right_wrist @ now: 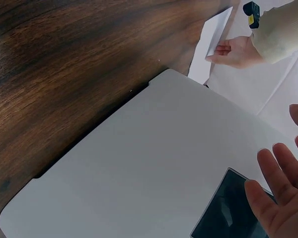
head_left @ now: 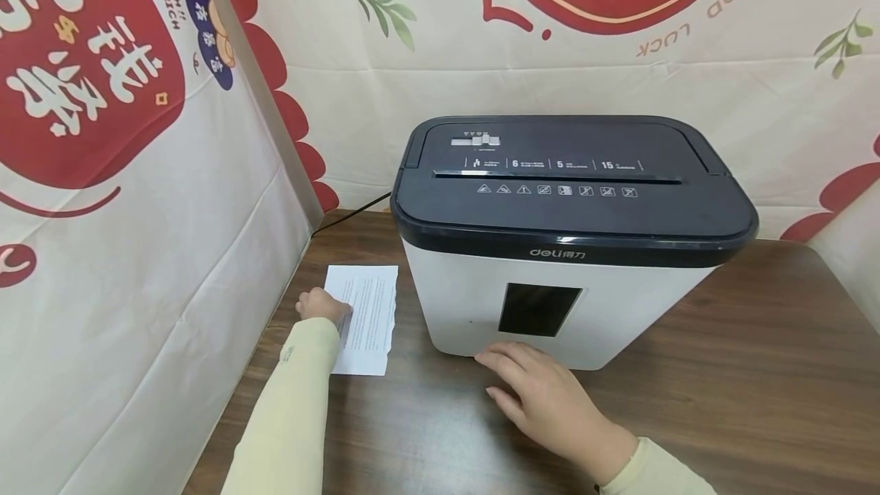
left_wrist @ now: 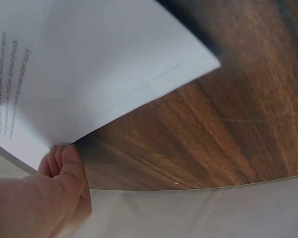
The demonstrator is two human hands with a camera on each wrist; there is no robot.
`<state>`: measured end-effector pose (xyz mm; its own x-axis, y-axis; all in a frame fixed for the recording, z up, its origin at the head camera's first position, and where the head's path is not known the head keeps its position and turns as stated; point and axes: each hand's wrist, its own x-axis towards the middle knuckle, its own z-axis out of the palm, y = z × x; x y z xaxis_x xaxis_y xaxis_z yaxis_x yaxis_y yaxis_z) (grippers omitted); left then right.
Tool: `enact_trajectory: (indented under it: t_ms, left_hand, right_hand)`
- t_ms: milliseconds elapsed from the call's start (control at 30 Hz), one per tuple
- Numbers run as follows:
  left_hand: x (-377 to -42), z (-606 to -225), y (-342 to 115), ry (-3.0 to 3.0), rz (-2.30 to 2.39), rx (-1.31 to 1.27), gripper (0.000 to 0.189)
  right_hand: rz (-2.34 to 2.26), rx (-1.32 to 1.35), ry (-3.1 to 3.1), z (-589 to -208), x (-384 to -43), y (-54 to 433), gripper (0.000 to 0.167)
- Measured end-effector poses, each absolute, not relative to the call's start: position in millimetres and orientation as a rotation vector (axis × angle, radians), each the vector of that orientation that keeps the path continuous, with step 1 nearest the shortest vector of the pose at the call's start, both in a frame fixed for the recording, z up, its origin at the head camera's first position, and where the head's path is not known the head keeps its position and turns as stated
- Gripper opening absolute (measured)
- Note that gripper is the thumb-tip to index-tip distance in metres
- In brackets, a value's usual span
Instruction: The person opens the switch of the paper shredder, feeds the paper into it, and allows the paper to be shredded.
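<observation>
A sheet of printed paper with one ragged long edge lies on the table left of the shredder. My left hand pinches its left edge between thumb and fingers; in the left wrist view the paper bends up near that hand. The paper shredder has a white body, a dark top with a narrow slot and a dark window in front. My right hand hovers before the lower front of the shredder, fingers spread loosely and holding nothing. In the right wrist view its fingers overlap the window.
The brown wooden table carries the shredder. A black cord runs from behind the shredder toward the left edge. Printed fabric hangs behind and along the left side, close to my left arm.
</observation>
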<state>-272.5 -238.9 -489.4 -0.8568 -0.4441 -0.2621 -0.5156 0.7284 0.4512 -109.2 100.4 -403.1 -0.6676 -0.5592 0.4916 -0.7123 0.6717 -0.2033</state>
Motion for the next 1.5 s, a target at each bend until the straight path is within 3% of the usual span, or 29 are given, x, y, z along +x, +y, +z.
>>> enact_trajectory:
  t_ms: [1133, 1500]
  left_hand:
    - [-273, -472, -235, 2.7, 0.758, -0.866, 0.06]
    - [-275, -480, -239, 2.69, 0.844, -0.921, 0.084]
  right_hand:
    - [0.548, 0.99, -2.492, -410, -110, 102, 0.049]
    - [0.544, 0.993, -2.488, -411, -111, 103, 0.048]
